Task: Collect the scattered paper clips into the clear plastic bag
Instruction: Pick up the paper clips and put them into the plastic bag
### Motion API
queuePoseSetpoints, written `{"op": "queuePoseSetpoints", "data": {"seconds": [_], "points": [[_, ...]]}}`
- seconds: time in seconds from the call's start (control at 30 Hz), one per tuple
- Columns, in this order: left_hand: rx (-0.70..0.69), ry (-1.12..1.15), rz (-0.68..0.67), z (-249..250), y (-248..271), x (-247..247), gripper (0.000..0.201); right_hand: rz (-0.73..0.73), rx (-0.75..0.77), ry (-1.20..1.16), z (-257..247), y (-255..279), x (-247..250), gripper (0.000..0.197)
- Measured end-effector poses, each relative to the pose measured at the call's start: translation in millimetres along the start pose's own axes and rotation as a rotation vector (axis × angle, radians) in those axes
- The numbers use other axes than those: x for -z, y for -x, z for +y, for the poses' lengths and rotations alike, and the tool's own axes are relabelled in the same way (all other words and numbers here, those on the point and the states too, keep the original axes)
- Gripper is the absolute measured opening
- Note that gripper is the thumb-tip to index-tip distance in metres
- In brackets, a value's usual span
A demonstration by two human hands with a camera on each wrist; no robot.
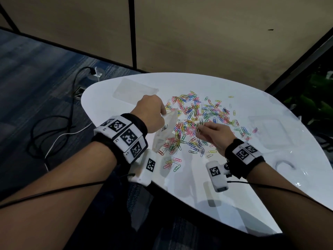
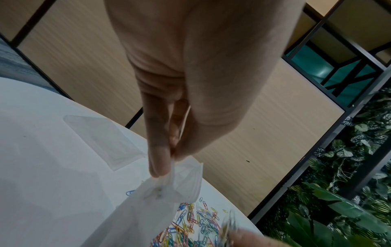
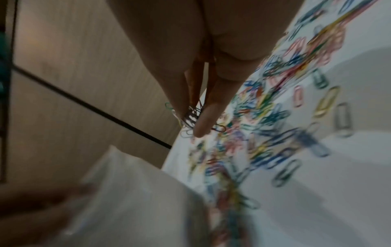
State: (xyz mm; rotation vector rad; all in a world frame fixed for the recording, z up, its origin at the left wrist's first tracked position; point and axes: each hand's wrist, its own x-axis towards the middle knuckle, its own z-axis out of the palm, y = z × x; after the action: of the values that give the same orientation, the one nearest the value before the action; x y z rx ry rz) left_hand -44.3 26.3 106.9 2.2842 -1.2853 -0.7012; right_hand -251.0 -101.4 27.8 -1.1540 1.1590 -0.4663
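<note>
Coloured paper clips [image 1: 198,120] lie scattered over the middle of the white table [image 1: 234,195]. My left hand [image 1: 153,114] pinches the top edge of the clear plastic bag [image 1: 165,130], which hangs upright at the left side of the pile; the left wrist view shows the bag [image 2: 169,192] held between finger and thumb. My right hand [image 1: 212,134] pinches a small bunch of clips [image 1: 199,128] just above the pile, a little right of the bag's mouth. In the right wrist view the bunch of clips [image 3: 191,117] sits between the fingertips [image 3: 203,123], with the bag [image 3: 137,200] below left.
A second flat clear bag [image 1: 135,91] lies at the table's far left. A clear plastic tray [image 1: 270,130] sits at the right. Cables [image 1: 54,134] trail on the carpet left of the table. A wall panel stands behind, plants at the right.
</note>
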Motion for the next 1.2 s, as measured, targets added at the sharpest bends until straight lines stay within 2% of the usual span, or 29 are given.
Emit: {"op": "queuePoseSetpoints", "data": {"seconds": [0.07, 0.23, 0.43, 0.5, 0.6, 0.67, 0.77, 0.83, 0.87, 0.93, 1.0, 1.13, 1.2], "points": [[-0.001, 0.006, -0.002, 1.6, 0.6, -1.5, 0.031, -0.11, 0.005, -0.166, -16.7, 11.1, -9.7, 0.02], [-0.007, 0.017, -0.005, 5.0, 1.0, -6.4, 0.03, -0.276, -0.012, -0.252, -30.7, 37.2, -40.9, 0.011], [-0.073, 0.007, 0.007, 16.3, 4.1, -19.5, 0.028, -0.279, -0.183, -0.336, -15.6, 33.3, -58.4, 0.017], [-0.097, -0.004, 0.009, 19.6, 3.6, -24.8, 0.025, -0.294, -0.198, -0.306, -11.5, 28.5, -59.6, 0.006], [-0.118, -0.013, -0.009, 21.0, 1.5, -31.1, 0.023, -0.272, -0.168, -0.268, -9.8, 28.3, -61.4, 0.007], [-0.126, -0.013, -0.03, 21.5, 1.0, -33.9, 0.023, -0.206, -0.114, -0.149, -11.1, 29.8, -61.1, 0.008], [-0.147, -0.007, -0.052, 20.2, 1.7, -36.1, 0.023, -0.103, 0.023, 0.186, -12.1, 29.6, -60.0, 0.006], [-0.146, -0.002, -0.052, 19.3, 2.3, -35.7, 0.024, -0.05, 0.11, 0.358, -12.0, 29.4, -60.5, 0.023], [-0.14, -0.002, -0.043, 18.9, 2.0, -34.9, 0.025, -0.043, 0.146, 0.399, -9.9, 26.5, -61.0, 0.027], [-0.132, -0.002, -0.018, 18.3, 1.2, -32.9, 0.026, -0.059, 0.193, 0.423, -10.0, 28.2, -64.3, 0.022], [-0.131, 0.004, -0.012, 18.2, 1.4, -31.4, 0.026, -0.058, 0.209, 0.448, -10.3, 29.4, -66.0, 0.029], [-0.137, -0.002, -0.026, 19.0, 2.6, -31.4, 0.027, -0.032, 0.322, 0.682, -14.7, 32.0, -65.4, 0.027], [-0.131, -0.01, -0.023, 19.3, 2.3, -30.3, 0.027, -0.101, 0.356, 0.797, -17.2, 34.7, -64.4, 0.025]]}}
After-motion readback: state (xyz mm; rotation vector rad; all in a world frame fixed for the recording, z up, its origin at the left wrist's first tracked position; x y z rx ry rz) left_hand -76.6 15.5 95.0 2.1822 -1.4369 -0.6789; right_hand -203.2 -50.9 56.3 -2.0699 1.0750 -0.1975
